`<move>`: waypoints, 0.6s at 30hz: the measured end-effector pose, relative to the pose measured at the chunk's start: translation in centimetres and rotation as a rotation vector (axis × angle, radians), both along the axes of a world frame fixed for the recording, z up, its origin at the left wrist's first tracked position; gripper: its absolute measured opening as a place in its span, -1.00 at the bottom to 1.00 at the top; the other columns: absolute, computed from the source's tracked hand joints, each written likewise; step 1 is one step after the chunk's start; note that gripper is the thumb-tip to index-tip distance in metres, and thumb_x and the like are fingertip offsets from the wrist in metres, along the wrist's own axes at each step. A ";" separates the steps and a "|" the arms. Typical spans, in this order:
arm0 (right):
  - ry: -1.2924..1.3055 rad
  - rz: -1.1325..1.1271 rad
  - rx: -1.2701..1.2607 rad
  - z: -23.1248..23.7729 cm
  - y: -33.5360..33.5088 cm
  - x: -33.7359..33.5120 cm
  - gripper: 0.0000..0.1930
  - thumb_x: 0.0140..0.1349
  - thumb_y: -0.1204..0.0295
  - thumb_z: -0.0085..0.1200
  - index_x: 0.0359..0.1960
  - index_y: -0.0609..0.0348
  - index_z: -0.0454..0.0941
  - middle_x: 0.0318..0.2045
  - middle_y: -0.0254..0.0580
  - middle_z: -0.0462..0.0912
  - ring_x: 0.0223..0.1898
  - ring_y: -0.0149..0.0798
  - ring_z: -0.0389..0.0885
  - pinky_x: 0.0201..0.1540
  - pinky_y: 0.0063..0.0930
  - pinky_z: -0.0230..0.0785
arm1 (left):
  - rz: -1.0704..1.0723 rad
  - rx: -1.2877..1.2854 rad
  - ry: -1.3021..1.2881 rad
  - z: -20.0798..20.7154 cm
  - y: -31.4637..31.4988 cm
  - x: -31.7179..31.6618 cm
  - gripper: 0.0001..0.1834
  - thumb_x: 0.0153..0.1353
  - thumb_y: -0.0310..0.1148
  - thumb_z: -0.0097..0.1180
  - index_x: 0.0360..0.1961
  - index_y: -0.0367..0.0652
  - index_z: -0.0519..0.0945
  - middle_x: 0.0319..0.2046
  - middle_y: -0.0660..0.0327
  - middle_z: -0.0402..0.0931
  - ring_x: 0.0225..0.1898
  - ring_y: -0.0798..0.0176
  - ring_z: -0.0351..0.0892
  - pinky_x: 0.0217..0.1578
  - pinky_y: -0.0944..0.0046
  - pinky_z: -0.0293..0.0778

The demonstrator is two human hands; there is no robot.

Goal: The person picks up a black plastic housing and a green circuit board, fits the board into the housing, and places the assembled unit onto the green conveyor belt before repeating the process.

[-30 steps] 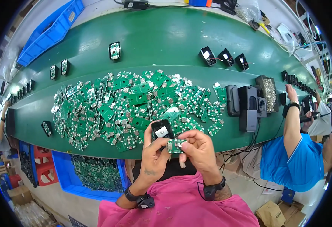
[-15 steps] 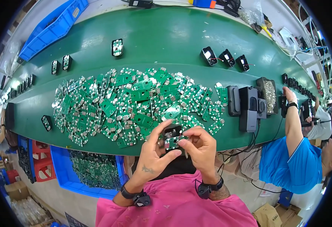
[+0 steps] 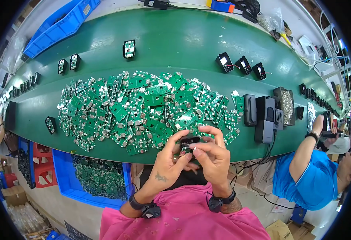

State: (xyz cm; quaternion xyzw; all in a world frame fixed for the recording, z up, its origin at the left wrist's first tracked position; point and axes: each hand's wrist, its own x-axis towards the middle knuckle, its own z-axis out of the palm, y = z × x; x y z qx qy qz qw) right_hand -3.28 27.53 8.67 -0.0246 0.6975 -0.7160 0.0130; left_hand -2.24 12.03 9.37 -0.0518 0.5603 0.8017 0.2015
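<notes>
A small black plastic housing (image 3: pixel 189 140) with a piece of green circuit board in it is held in front of me, just over the table's near edge. My left hand (image 3: pixel 168 159) is closed around its left side, thumb below and index finger above. From the right, my right hand (image 3: pixel 214 158) grips it, thumb and a finger close together at the board and the index finger reaching over the top. Fingers hide most of the board. Just beyond lies a broad heap of loose green circuit boards (image 3: pixel 121 112).
Black housings with boards (image 3: pixel 130 49) and wired black housings (image 3: pixel 225 63) stand farther back. A dark grey speaker-like device (image 3: pixel 265 120) and a tray of small metal parts (image 3: pixel 286 106) are right. Blue bins (image 3: pixel 65 188) hold boards lower left. A co-worker in blue (image 3: pixel 303 180) sits right.
The housing has tipped in my hands, so less of its board shows. My right fingers have shifted over it. The co-worker's arm at the right has drawn back toward the table edge.
</notes>
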 end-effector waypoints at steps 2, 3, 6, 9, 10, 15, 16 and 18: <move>0.277 0.007 0.224 -0.7 0.0 0.2 -0.87 0.16 0.46 0.27 -0.24 0.14 0.72 0.08 -0.08 0.45 0.05 -0.16 0.40 0.07 -0.27 0.32 | 0.029 0.028 -0.017 -0.8 0.0 0.3 -0.40 0.37 -0.56 -0.02 0.39 -0.15 0.12 -0.04 0.05 0.52 -0.47 0.36 0.63 -0.48 0.45 0.55; 0.268 -0.031 0.233 -0.5 -0.5 0.5 -0.90 0.17 0.45 0.25 -0.29 0.14 0.69 0.03 -0.09 0.48 0.04 -0.12 0.39 0.09 -0.18 0.26 | 0.048 0.011 0.028 -0.9 0.0 0.4 -0.39 0.37 -0.56 -0.01 0.40 -0.15 0.11 -0.05 0.05 0.53 -0.45 0.37 0.63 -0.48 0.45 0.54; 0.354 -0.169 0.393 -0.6 -1.0 1.1 -0.91 0.17 0.48 0.24 -0.30 0.18 0.63 -0.04 -0.11 0.50 -0.01 -0.12 0.41 -0.01 -0.25 0.31 | 0.115 -0.026 0.090 -0.5 0.1 0.4 -0.38 0.35 -0.57 0.01 0.40 -0.16 0.12 -0.09 0.07 0.54 -0.44 0.38 0.63 -0.49 0.45 0.52; 0.408 -0.157 0.564 -0.2 -0.8 1.4 -0.91 0.16 0.54 0.21 -0.31 0.22 0.59 -0.21 -0.12 0.56 -0.19 -0.13 0.51 -0.22 -0.31 0.37 | 0.193 -0.146 0.189 -0.6 0.0 0.7 -0.38 0.33 -0.58 0.05 0.39 -0.18 0.18 -0.15 0.10 0.56 -0.45 0.40 0.61 -0.50 0.44 0.51; 0.404 -0.158 0.564 0.0 -0.7 1.2 -0.91 0.16 0.54 0.21 -0.31 0.22 0.59 -0.21 -0.12 0.56 -0.19 -0.13 0.51 -0.22 -0.31 0.37 | 0.218 -0.236 0.271 -0.6 -0.1 0.8 -0.38 0.31 -0.59 0.06 0.38 -0.19 0.21 -0.19 0.12 0.57 -0.46 0.41 0.60 -0.50 0.44 0.50; 0.416 0.089 0.482 1.8 -0.4 -0.4 -0.92 0.10 0.62 0.20 -0.38 0.26 0.56 -0.53 -0.16 0.54 -0.57 -0.18 0.53 -0.52 -0.36 0.34 | 0.218 -0.229 0.362 -1.1 -0.7 0.8 -0.40 0.28 -0.61 0.10 0.35 -0.20 0.30 -0.14 0.12 0.58 -0.43 0.40 0.61 -0.48 0.43 0.52; 0.414 0.124 0.483 1.9 -0.1 -0.6 -0.92 0.09 0.62 0.21 -0.41 0.26 0.56 -0.54 -0.18 0.55 -0.59 -0.24 0.53 -0.56 -0.42 0.31 | 0.216 -0.277 0.390 -1.0 -0.7 0.8 -0.41 0.27 -0.62 0.10 0.33 -0.21 0.33 -0.08 0.08 0.57 -0.42 0.39 0.61 -0.47 0.41 0.55; 0.440 0.174 0.513 2.0 0.4 -1.1 -0.92 0.08 0.62 0.21 -0.41 0.26 0.56 -0.55 -0.19 0.53 -0.61 -0.25 0.53 -0.57 -0.43 0.31 | 0.215 -0.325 0.418 -1.0 -0.9 0.9 -0.42 0.26 -0.62 0.10 0.32 -0.22 0.35 -0.02 0.04 0.56 -0.41 0.37 0.62 -0.45 0.39 0.57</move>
